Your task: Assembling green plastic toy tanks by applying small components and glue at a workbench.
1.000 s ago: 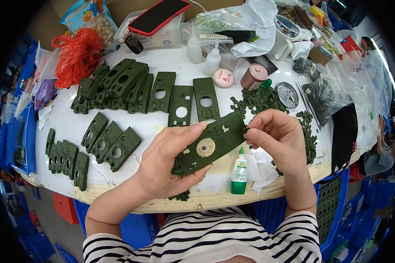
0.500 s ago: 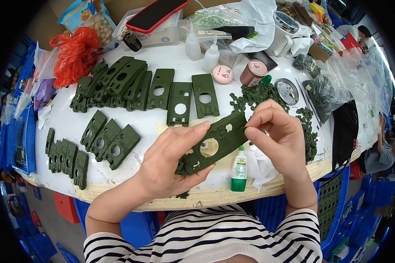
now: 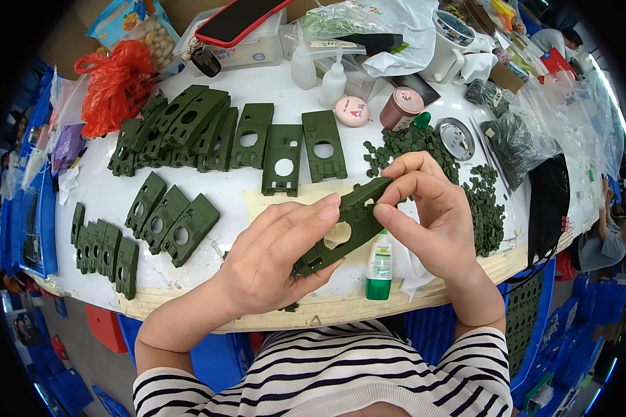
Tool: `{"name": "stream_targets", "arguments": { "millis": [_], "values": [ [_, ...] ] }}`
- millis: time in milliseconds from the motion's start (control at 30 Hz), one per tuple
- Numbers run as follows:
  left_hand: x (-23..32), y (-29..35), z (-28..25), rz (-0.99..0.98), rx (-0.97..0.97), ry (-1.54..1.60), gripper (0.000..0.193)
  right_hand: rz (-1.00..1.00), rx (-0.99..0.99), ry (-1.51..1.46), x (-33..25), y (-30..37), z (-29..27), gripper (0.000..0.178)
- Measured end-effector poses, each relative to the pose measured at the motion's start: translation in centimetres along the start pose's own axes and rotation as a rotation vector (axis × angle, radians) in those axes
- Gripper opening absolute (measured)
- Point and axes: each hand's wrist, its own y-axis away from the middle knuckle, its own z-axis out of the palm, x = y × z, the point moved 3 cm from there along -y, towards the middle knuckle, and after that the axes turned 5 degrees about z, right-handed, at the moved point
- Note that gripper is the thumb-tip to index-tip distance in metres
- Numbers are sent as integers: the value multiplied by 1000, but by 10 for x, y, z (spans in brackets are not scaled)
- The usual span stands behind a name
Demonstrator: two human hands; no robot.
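Note:
A dark green plastic model tank hull (image 3: 364, 221) with a round hole through it is tilted above the near edge of the table. My left hand (image 3: 268, 254) grips it from the left, thumb below and fingers along the upper edge. My right hand (image 3: 431, 215) has thumb and forefinger pinched together at the hull's right end; whatever is between the tips is too small to make out. Just below the hull stands a glue bottle (image 3: 379, 267) with a green base. Beyond my right hand lies a heap of small green pieces (image 3: 421, 147).
Similar green hulls lie in a pile (image 3: 188, 128) and in a row (image 3: 177, 222) on the left. A pink round tin (image 3: 351, 111), a dropper bottle (image 3: 334, 85) and a metal lid (image 3: 456, 138) stand farther back. Tweezers (image 3: 490, 156) and plastic bags (image 3: 515, 146) are at right.
The hull has tilted more on its edge, its hole now partly turned away. My right fingertips have moved slightly left, onto the hull's end. The view has shifted a little.

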Motion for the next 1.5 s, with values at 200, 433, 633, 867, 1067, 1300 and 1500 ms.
{"name": "stream_targets", "arguments": {
  "millis": [200,433,633,867,1067,1300,1500],
  "values": [
    [0,-1,1,21,6,-4,81,-5,8,21,-1,0,0,10],
    [1,0,1,30,-1,-18,82,-36,29,32,0,0,1,9],
    [1,0,2,41,0,-16,84,-69,40,67,1,0,2,9],
    [1,3,3,54,11,-20,86,-87,33,38,3,0,2,10],
    [2,2,4,73,22,-18,87,-91,39,45,2,1,3,11],
    [1,2,1,26,-12,43,88,-112,27,30,1,1,2,11],
    [-9,7,1,-85,-26,235,90,-1,-11,-173,-8,3,-3,9]
  ]
}}
